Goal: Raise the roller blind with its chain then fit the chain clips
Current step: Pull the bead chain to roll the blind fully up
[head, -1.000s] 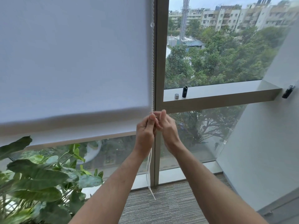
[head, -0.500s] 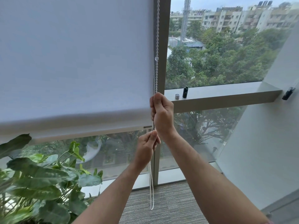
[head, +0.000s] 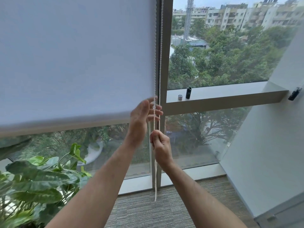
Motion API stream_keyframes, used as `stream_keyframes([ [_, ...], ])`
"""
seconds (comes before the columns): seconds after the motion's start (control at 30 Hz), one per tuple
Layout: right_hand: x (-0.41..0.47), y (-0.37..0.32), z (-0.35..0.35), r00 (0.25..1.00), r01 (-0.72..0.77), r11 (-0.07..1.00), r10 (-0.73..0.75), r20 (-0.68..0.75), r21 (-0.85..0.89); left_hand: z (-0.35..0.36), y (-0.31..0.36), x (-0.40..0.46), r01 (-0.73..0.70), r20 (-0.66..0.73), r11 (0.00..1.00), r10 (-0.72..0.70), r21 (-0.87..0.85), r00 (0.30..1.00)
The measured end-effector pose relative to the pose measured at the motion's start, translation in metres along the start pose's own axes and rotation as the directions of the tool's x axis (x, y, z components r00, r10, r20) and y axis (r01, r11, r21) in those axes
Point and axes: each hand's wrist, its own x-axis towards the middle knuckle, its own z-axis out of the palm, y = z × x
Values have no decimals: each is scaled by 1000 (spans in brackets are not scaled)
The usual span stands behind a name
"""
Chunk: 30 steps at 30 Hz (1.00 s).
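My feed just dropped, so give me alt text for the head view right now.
The right hand is closed on the bead chain beside the window frame, while the open left hand reaches for it higher up. The white roller blind covers the upper left pane, above a leafy plant.

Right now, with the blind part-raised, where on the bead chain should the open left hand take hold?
Probably on the taut strand of the bead chain just above the right hand, whose grip is already pinching it. The left hand is open beside the chain, so closing in from the left suits. The two strands hang vertical and close together; pinch only one.
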Motion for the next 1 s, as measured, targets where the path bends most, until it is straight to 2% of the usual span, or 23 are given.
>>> stream_keyframes([
  [0.1, -4, 2, 0, 1000, -16, 999, 15, 16, 28, 16, 19, 11, -78, 30, 996, 80, -50, 996],
  [0.23, -6, 3, -1, 999, -34, 999, 33, 41, 32, 24, 12, 13, -85, -14, 994, 85, -69, 996],
  [0.37, -11, 3, -11, 971, -192, 976, 173, 166, 102, 21, -3, 5, -51, -36, 998, 50, -34, 998],
  [0.47, -4, 1, -22, 951, -209, 978, 201, 236, 8, 18, -17, -8, -28, -51, 1000, 28, -6, 998],
  [0.53, 6, -8, -26, 959, -217, 976, 215, 186, -7, 17, -23, -14, -14, -55, 1000, 14, -1, 998],
  [0.63, 31, -36, -26, 988, -147, 986, 143, 63, 72, 20, -26, -17, 13, -59, 999, -15, -38, 998],
  [0.77, 61, -93, -17, 1000, -27, 994, 28, -4, 105, 20, -28, -17, 3, -75, 1000, -3, 0, 997],
  [0.83, 71, -124, -14, 998, 30, 990, -37, 44, 140, 19, -29, -17, 14, -90, 1000, -14, 0, 996],
  [0.93, 76, -164, -6, 981, 72, 951, -121, 149, 301, 18, -30, -19, 39, -85, 999, -38, 12, 996],
  [1.0, 77, -169, 0, 985, 81, 954, -122, 126, 288, 18, -35, -25, 64, -79, 998, -62, 28, 995],
])
